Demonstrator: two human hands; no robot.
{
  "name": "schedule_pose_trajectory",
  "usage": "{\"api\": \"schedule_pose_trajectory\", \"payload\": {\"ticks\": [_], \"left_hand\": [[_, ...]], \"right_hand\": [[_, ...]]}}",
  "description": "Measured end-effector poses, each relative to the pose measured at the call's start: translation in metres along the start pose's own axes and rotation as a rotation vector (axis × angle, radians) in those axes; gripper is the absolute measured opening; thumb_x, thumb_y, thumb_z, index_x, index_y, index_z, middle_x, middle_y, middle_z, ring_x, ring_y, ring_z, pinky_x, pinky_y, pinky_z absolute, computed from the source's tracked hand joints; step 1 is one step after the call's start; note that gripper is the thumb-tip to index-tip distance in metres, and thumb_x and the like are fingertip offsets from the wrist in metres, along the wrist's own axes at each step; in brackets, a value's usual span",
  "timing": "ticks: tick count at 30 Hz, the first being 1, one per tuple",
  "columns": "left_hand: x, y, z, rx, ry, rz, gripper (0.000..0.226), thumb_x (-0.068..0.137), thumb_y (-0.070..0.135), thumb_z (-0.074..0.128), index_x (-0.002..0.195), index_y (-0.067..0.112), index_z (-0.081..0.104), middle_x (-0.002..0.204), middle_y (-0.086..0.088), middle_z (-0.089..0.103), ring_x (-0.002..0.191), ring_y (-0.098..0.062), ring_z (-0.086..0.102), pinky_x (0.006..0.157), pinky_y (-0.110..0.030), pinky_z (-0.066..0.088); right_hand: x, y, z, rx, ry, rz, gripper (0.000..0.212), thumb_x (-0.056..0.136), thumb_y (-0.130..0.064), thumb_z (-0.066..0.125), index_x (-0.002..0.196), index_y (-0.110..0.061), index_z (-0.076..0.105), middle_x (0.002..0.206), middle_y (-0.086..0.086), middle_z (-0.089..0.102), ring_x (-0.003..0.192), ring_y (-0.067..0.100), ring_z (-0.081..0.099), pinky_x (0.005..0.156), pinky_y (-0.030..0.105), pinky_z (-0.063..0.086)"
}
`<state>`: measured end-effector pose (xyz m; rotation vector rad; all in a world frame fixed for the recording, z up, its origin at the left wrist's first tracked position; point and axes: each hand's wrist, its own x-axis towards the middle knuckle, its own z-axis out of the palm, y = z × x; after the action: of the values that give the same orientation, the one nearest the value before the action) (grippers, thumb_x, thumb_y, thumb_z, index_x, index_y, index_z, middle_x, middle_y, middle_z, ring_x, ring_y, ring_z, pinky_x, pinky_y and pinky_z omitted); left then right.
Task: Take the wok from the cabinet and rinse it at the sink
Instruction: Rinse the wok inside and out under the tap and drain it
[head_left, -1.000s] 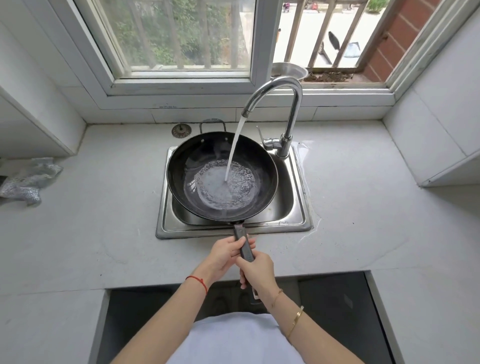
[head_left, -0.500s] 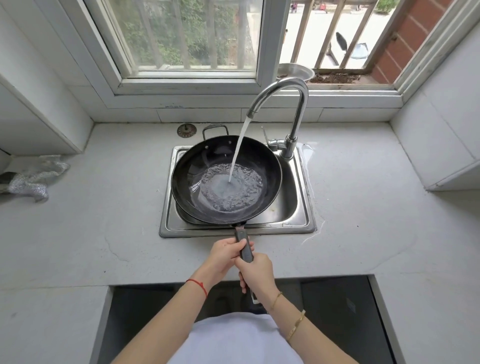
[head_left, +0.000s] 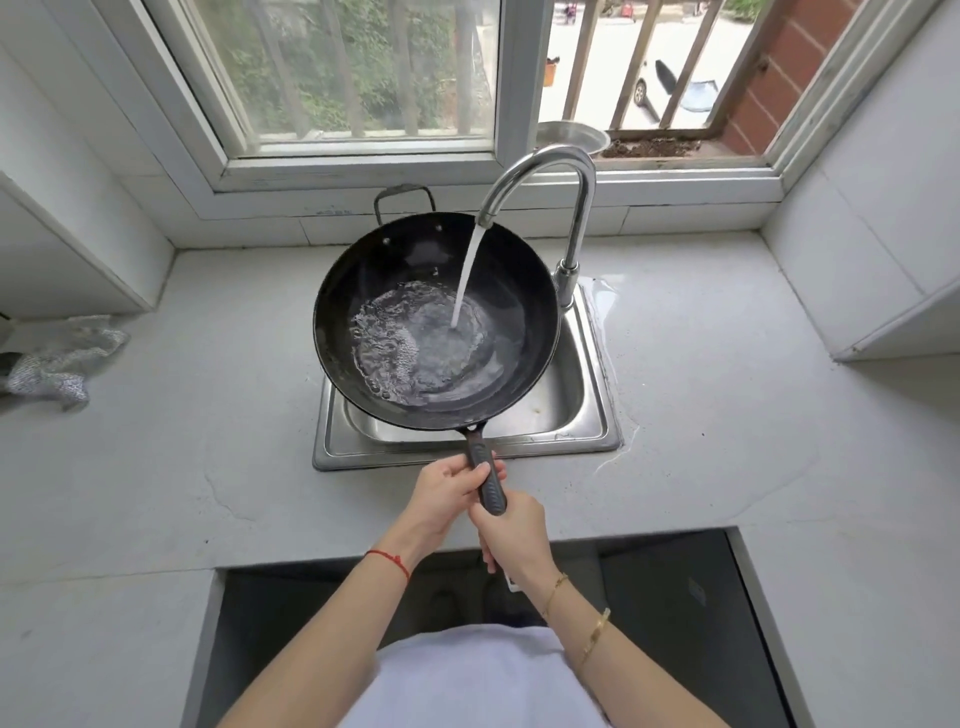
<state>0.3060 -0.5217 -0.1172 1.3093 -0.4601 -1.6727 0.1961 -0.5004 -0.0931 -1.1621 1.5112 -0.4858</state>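
Both forearms reach forward from the bottom of the view and converge toward the middle. The left hand (head_left: 447, 493) sits ahead and slightly to the left, fingers curled over and thumb laid along the top of the wok handle (head_left: 488, 480). The right hand (head_left: 514, 535) grips just behind it, lower on the same handle, its back turned upward and fingers wrapped underneath. The 2 hands touch each other. A red string circles the left wrist; 2 gold bracelets sit on the right wrist and forearm
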Motion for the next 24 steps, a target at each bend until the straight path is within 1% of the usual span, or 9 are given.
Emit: {"api": "schedule_pose_trajectory", "payload": {"ticks": [3, 6, 9, 11, 15, 18, 20, 24], "left_hand": [[-0.003, 0.002, 0.002, 0.084, 0.094, 0.065, 0.014, 0.09, -0.006, 0.059, 0.102, -0.007, 0.067, 0.082, -0.006, 0.075, 0.078, -0.016, 0.072, 0.073, -0.025, 0.06], [-0.005, 0.005, 0.002, 0.154, 0.169, 0.095, 0.012, 0.088, -0.004, 0.063, 0.097, -0.009, 0.07, 0.076, -0.005, 0.075, 0.068, -0.011, 0.071, 0.065, -0.018, 0.056], [-0.008, 0.007, 0.0, 0.185, 0.191, 0.1, 0.011, 0.088, 0.001, 0.065, 0.092, -0.004, 0.074, 0.079, -0.011, 0.074, 0.071, -0.016, 0.069, 0.068, -0.019, 0.055], [-0.009, 0.008, -0.003, 0.167, 0.181, 0.073, 0.012, 0.088, 0.004, 0.065, 0.091, -0.003, 0.074, 0.083, -0.015, 0.074, 0.074, -0.02, 0.068, 0.071, -0.022, 0.054], [-0.012, 0.006, -0.004, 0.035, 0.133, -0.013, 0.012, 0.09, 0.002, 0.062, 0.093, -0.002, 0.072, 0.087, -0.012, 0.075, 0.079, -0.02, 0.071, 0.07, -0.021, 0.057], [-0.012, 0.001, -0.004, -0.069, 0.109, -0.063, 0.017, 0.092, 0.0, 0.059, 0.104, -0.006, 0.069, 0.099, -0.015, 0.073, 0.091, -0.023, 0.069, 0.076, -0.026, 0.058], [-0.012, -0.001, -0.003, -0.115, 0.066, -0.085, 0.02, 0.093, 0.0, 0.057, 0.109, -0.007, 0.066, 0.104, -0.014, 0.073, 0.097, -0.023, 0.068, 0.081, -0.029, 0.056], [-0.012, -0.004, -0.001, -0.175, -0.004, -0.094, 0.02, 0.095, -0.001, 0.052, 0.108, 0.0, 0.067, 0.106, -0.009, 0.073, 0.102, -0.021, 0.067, 0.09, -0.03, 0.052]], "right_hand": [[0.001, -0.001, 0.001, 0.091, -0.06, 0.013, 0.033, 0.096, -0.024, 0.059, 0.065, -0.01, 0.055, 0.046, 0.005, 0.054, 0.033, 0.016, 0.049, 0.036, 0.024, 0.042], [0.0, -0.006, 0.002, 0.156, -0.106, 0.031, 0.032, 0.095, -0.021, 0.059, 0.067, -0.007, 0.055, 0.049, 0.007, 0.054, 0.034, 0.017, 0.048, 0.035, 0.024, 0.042], [-0.001, -0.012, 0.0, 0.168, -0.136, 0.044, 0.031, 0.095, -0.019, 0.059, 0.066, -0.007, 0.055, 0.048, 0.005, 0.053, 0.034, 0.016, 0.048, 0.035, 0.024, 0.042], [-0.003, -0.014, 0.001, 0.14, -0.139, 0.045, 0.03, 0.095, -0.018, 0.059, 0.067, -0.008, 0.056, 0.047, 0.003, 0.054, 0.035, 0.015, 0.049, 0.036, 0.023, 0.043], [-0.005, -0.014, 0.003, 0.028, -0.117, 0.03, 0.023, 0.093, -0.016, 0.057, 0.071, -0.009, 0.058, 0.051, 0.006, 0.056, 0.035, 0.014, 0.05, 0.037, 0.024, 0.045], [-0.007, -0.01, 0.004, -0.058, -0.076, 0.003, 0.02, 0.094, -0.017, 0.056, 0.074, -0.013, 0.057, 0.054, 0.006, 0.056, 0.034, 0.011, 0.051, 0.036, 0.023, 0.044], [-0.008, -0.006, 0.004, -0.114, -0.045, -0.033, 0.019, 0.095, -0.019, 0.056, 0.076, -0.017, 0.057, 0.057, 0.006, 0.057, 0.037, 0.012, 0.053, 0.037, 0.022, 0.046], [-0.006, 0.001, -0.001, -0.181, 0.0, -0.106, 0.024, 0.094, -0.022, 0.056, 0.07, -0.022, 0.056, 0.057, 0.006, 0.059, 0.041, 0.017, 0.056, 0.037, 0.025, 0.047]]}}
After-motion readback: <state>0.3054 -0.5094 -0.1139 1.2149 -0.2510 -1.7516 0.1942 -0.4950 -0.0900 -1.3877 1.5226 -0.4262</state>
